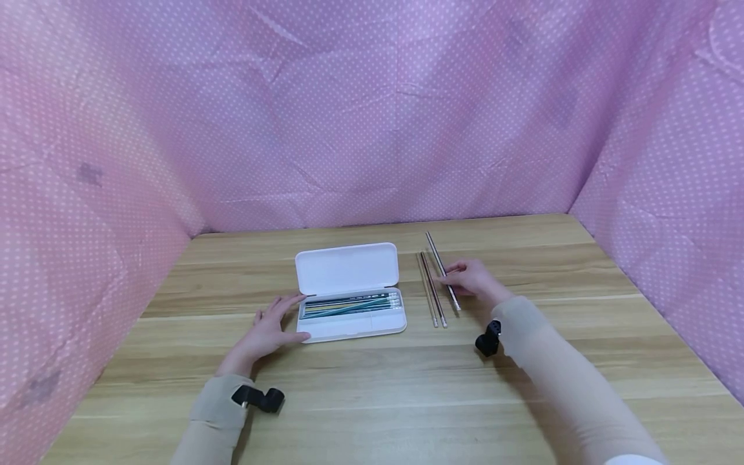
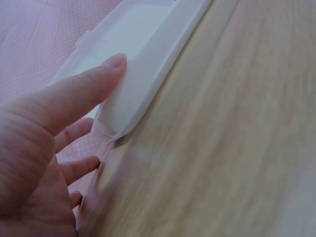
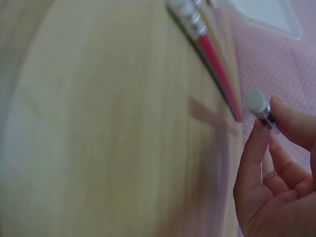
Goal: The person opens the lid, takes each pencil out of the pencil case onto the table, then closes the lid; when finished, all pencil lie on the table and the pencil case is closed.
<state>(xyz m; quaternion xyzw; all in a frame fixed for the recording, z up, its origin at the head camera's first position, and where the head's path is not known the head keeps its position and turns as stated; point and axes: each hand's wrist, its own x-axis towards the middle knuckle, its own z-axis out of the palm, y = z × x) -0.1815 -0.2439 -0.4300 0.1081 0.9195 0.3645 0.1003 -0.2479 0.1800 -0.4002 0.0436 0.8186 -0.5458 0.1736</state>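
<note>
1. White pencil box (image 1: 334,331) sits open on the wooden table (image 1: 372,400), in front of the person. Lid (image 1: 347,268) is swung back on the box's far side.
2. Bunch of pencils (image 1: 349,306) lies in the box's back part, mostly lengthwise, a green one slanting over the others; eraser ends toward the box's right end. Front strip of the box shows bare white.
3. Left hand (image 1: 268,330) is at the box's left end, fingers spread apart. Thumb lies on the box's front left corner, index finger reaches the back left corner by the hinge. Other fingers sit outside the box.
4. Right hand (image 1: 472,279) is well to the right of the box, thumb and fingers clamped on a dark striped pencil (image 1: 435,252). Its eraser (image 3: 256,101) points back toward the person, far end angled away; I see it raised off the wood.
5. Two more pencils lie between box and right hand, side by side: gold pencil (image 1: 427,292) nearer the box, red pencil (image 1: 434,290) just beside it.
6. Black wrist cameras on both arms, nearer the person than the box.
7. Pink dotted cloth (image 1: 360,129) hangs behind the box and around the sides.
</note>
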